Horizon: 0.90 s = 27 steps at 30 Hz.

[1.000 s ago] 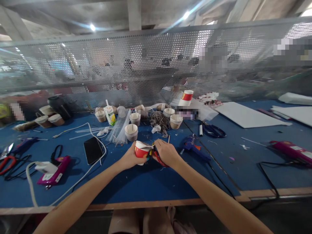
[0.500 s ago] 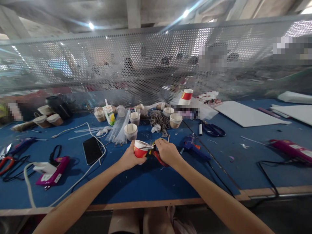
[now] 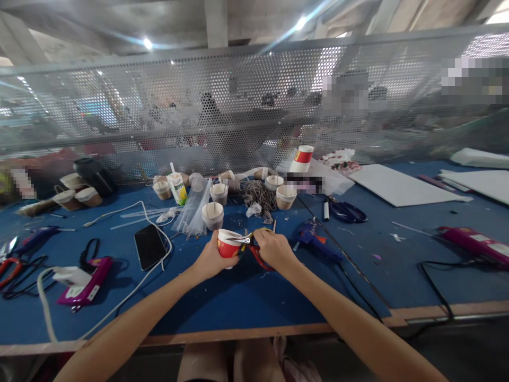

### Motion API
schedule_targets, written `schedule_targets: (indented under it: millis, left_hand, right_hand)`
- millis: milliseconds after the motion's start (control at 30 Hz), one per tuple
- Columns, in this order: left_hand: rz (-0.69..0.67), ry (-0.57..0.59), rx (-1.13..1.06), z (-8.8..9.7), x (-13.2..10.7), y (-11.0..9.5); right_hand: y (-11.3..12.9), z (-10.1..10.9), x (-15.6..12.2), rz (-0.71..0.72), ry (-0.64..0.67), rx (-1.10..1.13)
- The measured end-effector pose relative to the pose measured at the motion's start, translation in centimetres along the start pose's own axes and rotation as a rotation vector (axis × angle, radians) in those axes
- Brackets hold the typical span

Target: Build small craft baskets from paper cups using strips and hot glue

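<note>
My left hand (image 3: pixel 210 257) is wrapped round a red and white paper cup (image 3: pixel 228 246), held just above the blue table (image 3: pixel 238 302). My right hand (image 3: pixel 274 248) grips red-handled scissors (image 3: pixel 251 247), whose metal blades rest across the cup's rim. The scissor handles are mostly hidden under my fingers. Both hands meet at the middle of the table, close to its front half.
Several small twine-wrapped cups (image 3: pixel 213 213), a twine tangle (image 3: pixel 259 195) and clear sticks lie behind my hands. A phone (image 3: pixel 148 246) and white cable sit to the left, a blue glue gun (image 3: pixel 315 237) and dark scissors (image 3: pixel 345 210) to the right. A perforated metal screen (image 3: pixel 254 106) backs the table.
The scissor blades have moved further onto the cup's rim; both hands stay in nearly the same place.
</note>
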<state>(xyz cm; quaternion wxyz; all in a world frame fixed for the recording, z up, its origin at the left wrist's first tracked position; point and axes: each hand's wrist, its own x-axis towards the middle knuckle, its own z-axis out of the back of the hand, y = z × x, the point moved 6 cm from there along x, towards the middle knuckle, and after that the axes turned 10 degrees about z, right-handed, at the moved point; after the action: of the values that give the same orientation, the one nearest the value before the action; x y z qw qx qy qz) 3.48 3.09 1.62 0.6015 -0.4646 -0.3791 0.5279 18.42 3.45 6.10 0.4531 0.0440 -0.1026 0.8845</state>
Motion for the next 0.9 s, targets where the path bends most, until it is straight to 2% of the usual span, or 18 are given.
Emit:
schedule_targets:
  millis: [233,467,733,900]
  left_hand:
    - [0.021,-0.029,0.028,0.0,-0.6,-0.8]
    - [0.028,-0.037,0.074,-0.1,-0.8,-1.2]
    - [0.050,-0.066,0.104,-0.1,-1.1,-1.3]
    - [0.072,-0.089,0.104,0.0,-1.0,-1.2]
  right_hand:
    - [0.2,0.2,-0.1,0.018,-0.024,-0.025]
    - [1.0,0.6,0.0,0.053,-0.111,-0.057]
    - [0.5,0.3,-0.2,0.000,-0.069,-0.020]
    - [0.5,0.4,-0.2,-0.017,-0.095,-0.029]
